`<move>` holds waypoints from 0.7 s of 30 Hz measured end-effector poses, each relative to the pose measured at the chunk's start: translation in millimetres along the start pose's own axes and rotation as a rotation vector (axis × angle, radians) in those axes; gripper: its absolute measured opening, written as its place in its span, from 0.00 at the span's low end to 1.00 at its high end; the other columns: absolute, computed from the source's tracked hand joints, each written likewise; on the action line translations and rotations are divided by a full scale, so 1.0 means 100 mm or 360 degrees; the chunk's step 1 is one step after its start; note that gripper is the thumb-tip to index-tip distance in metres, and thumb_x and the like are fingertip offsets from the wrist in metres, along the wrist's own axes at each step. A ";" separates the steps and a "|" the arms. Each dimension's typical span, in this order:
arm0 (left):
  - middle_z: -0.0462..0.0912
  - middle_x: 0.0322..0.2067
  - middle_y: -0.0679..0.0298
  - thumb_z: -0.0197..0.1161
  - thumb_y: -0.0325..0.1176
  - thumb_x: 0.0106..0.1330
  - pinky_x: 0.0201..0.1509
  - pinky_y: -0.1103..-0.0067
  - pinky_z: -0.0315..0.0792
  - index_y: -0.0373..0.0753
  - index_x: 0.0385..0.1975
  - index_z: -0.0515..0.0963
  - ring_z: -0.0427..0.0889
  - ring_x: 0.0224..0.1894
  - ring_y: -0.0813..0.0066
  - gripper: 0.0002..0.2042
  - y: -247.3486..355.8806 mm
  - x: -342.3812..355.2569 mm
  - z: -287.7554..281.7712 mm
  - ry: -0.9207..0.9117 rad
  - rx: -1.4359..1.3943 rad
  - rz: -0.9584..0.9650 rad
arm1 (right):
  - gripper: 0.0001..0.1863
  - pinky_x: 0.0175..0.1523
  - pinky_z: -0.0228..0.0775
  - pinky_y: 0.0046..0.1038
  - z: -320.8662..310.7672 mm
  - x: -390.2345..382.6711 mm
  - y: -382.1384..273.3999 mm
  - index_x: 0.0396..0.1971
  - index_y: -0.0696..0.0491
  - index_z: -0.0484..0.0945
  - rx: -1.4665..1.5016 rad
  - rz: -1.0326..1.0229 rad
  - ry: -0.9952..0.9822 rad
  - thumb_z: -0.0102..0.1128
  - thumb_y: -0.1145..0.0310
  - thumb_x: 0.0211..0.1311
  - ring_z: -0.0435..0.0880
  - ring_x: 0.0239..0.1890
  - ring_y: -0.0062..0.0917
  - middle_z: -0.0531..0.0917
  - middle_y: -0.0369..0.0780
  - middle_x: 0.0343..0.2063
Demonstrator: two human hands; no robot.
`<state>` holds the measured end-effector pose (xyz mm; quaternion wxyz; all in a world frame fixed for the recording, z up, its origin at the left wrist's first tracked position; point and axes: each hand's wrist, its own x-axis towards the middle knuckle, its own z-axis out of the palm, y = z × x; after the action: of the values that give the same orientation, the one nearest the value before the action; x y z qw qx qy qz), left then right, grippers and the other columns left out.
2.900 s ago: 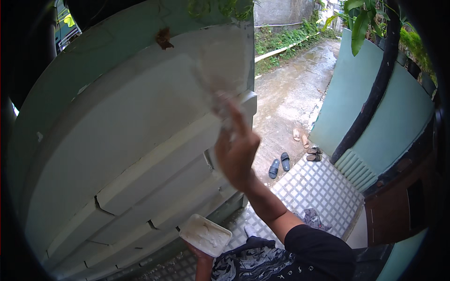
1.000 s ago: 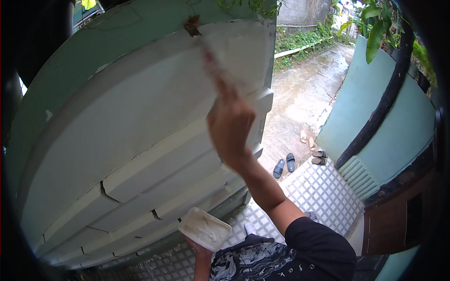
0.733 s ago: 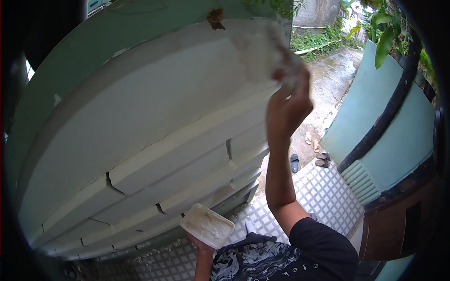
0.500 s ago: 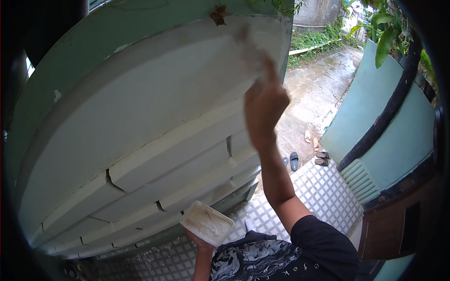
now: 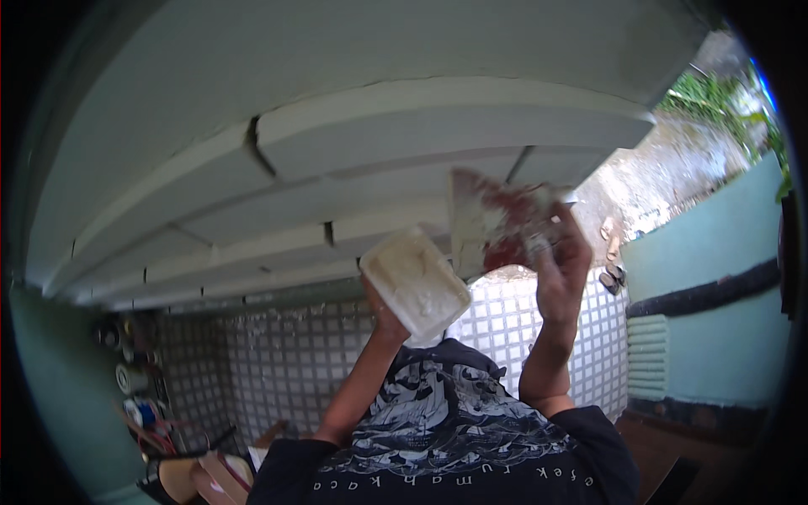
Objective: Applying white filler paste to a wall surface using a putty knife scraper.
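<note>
In the head view, the left hand (image 5: 385, 310) cups the white rectangular tub (image 5: 443, 320) from its left side near mid-frame, fingers mostly hidden beneath. Just right of it, the right hand (image 5: 566, 265) is closed around a broad, flat spreader (image 5: 468, 215), its red-and-white face smeared and apart from the tub. White paste (image 5: 427, 296) remains inside. Across the top, the wall panel (image 5: 404, 42) looks pale and largely covered; the stepped ledges (image 5: 438, 122) below show open dark gaps (image 5: 255, 145), apparently unfilled. Whether the coating is finished cannot be told.
</note>
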<state>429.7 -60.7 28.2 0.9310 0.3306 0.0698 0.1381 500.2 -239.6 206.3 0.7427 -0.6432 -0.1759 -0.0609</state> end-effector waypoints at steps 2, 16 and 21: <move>0.65 0.61 0.59 0.35 0.70 0.64 0.64 0.62 0.66 0.47 0.67 0.55 0.68 0.62 0.61 0.39 0.06 0.06 0.05 -0.0007 0.0150 0.0086 | 0.25 0.48 0.75 0.26 0.05 -0.11 0.32 0.57 0.66 0.66 -0.0383 0.0142 -0.0268 0.51 0.84 0.56 0.82 0.44 0.28 0.81 0.50 0.44; 0.71 0.55 0.61 0.34 0.69 0.65 0.59 0.66 0.72 0.47 0.62 0.62 0.73 0.57 0.64 0.36 0.24 -0.06 -0.05 -0.0085 -0.0390 -0.0097 | 0.28 0.45 0.73 0.42 0.79 -0.45 0.70 0.53 0.61 0.70 -0.0992 -0.0160 -0.0816 0.56 0.77 0.46 0.79 0.39 0.52 0.80 0.58 0.37; 0.70 0.56 0.61 0.32 0.70 0.65 0.59 0.66 0.71 0.46 0.62 0.62 0.72 0.58 0.65 0.37 0.27 -0.05 -0.13 -0.0088 -0.0411 -0.0185 | 0.26 0.51 0.71 0.35 0.78 -0.40 0.85 0.53 0.64 0.70 -0.0753 0.0157 -0.0804 0.51 0.79 0.49 0.80 0.45 0.47 0.78 0.58 0.43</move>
<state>416.2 -34.8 35.6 0.9738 0.2071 0.0450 0.0825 476.0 -155.3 122.3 0.5082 -0.7999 -0.3040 0.0971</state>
